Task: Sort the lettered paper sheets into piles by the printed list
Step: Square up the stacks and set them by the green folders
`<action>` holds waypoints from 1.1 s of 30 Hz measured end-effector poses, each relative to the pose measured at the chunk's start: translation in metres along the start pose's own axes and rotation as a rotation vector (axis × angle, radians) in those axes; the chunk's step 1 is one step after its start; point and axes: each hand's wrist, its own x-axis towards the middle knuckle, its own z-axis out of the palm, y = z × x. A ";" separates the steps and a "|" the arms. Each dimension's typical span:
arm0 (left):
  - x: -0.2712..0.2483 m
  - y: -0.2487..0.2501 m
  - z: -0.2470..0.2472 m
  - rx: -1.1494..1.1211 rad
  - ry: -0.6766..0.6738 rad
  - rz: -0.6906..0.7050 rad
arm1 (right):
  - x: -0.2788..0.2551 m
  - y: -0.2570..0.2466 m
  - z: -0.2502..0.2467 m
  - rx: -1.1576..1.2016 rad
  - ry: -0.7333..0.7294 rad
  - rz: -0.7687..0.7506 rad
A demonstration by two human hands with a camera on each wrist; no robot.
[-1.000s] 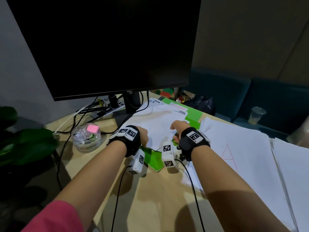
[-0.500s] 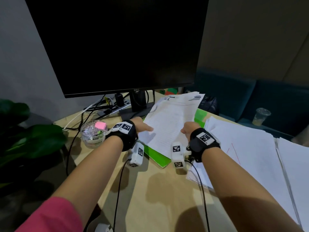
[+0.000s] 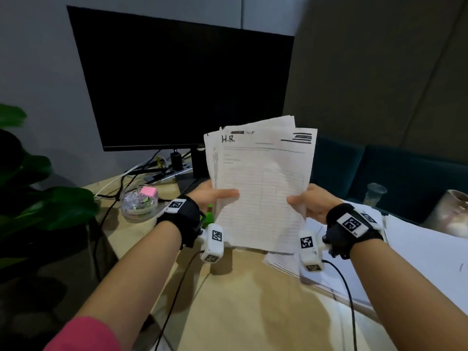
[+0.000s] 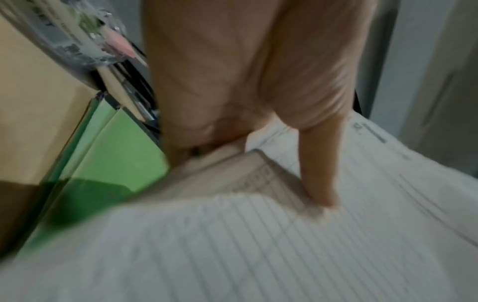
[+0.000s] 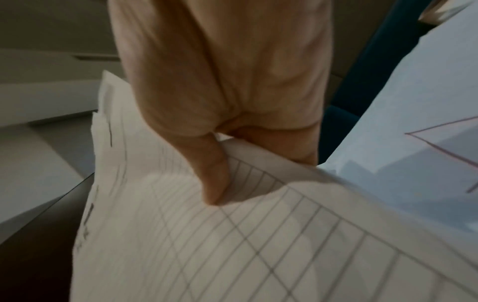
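A stack of printed sheets (image 3: 260,183) stands upright in front of me, its top page marked "H.R." by hand. My left hand (image 3: 215,196) pinches the stack's left edge, thumb on the front. My right hand (image 3: 307,202) pinches the right edge the same way. The left wrist view shows the thumb (image 4: 318,173) pressed on the ruled page (image 4: 258,245). The right wrist view shows the right thumb (image 5: 209,169) on the ruled page (image 5: 232,245). White sheets (image 3: 417,252) lie on the desk at the right, one (image 5: 413,132) bearing a red drawn letter.
A dark monitor (image 3: 182,84) stands behind the stack, cables at its foot. A clear bowl of clips with a pink block (image 3: 140,202) sits left. A green folder (image 4: 116,147) lies under the left hand. A plant (image 3: 38,206) is far left, a plastic cup (image 3: 376,195) far right.
Both hands have lifted the stack off the green folder and tipped it upright to face me. The head view has risen with it.
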 end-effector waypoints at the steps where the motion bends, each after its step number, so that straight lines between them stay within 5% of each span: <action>1: -0.002 0.003 0.001 -0.058 0.069 0.059 | -0.002 -0.004 0.003 0.015 0.019 -0.041; 4: -0.011 0.017 -0.002 -0.087 0.289 0.236 | -0.005 -0.019 0.016 0.065 0.166 -0.189; 9: -0.028 0.028 -0.006 0.071 0.432 0.405 | 0.000 -0.032 0.044 0.335 0.289 -0.317; 17: -0.035 -0.029 -0.016 0.055 0.501 0.251 | 0.012 0.002 0.091 0.389 0.347 -0.261; 23: -0.028 -0.007 -0.022 0.043 0.514 0.315 | 0.026 -0.011 0.085 0.338 0.379 -0.341; 28: -0.015 -0.001 -0.024 0.067 0.522 0.297 | 0.037 -0.011 0.079 0.288 0.254 -0.373; 31: -0.001 0.003 -0.019 0.199 0.584 0.207 | 0.046 -0.023 0.063 0.326 0.555 -0.419; 33: 0.002 0.006 -0.006 0.647 0.519 0.043 | 0.046 -0.040 0.039 0.319 0.820 -0.433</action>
